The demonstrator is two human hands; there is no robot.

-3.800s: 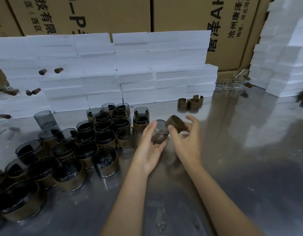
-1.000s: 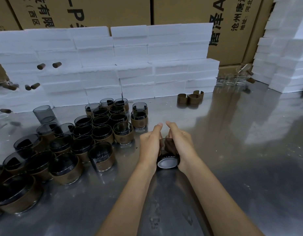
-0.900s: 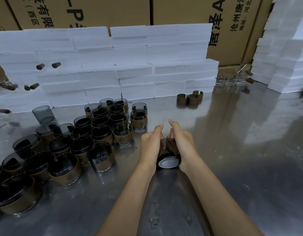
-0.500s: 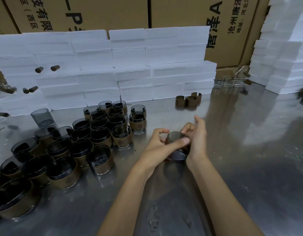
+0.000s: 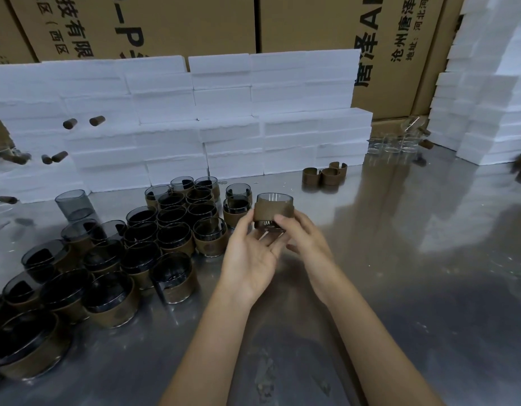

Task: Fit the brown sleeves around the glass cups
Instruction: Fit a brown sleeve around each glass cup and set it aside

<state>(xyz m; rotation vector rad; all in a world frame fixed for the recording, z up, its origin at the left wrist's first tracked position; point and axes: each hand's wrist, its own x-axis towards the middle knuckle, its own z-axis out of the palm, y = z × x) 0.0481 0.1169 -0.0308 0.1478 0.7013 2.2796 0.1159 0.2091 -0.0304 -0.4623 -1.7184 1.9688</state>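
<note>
Brown sleeve is sitting around the smoked glass cup, both hands lifting it upright above the steel table. Left hand is cradling the base, fingers curled up one side; right hand is pinching the other, probably checking fit. Finished cups are massing at nine o'clock; spare sleeves are waiting at one o'clock.

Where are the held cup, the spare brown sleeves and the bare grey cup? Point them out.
held cup [image 5: 273, 211], head view, on its brown sleeve.
spare brown sleeves [image 5: 329, 175], head view, on the middle sleeve's wall.
bare grey cup [image 5: 73, 204], head view, on its side wall.
</note>
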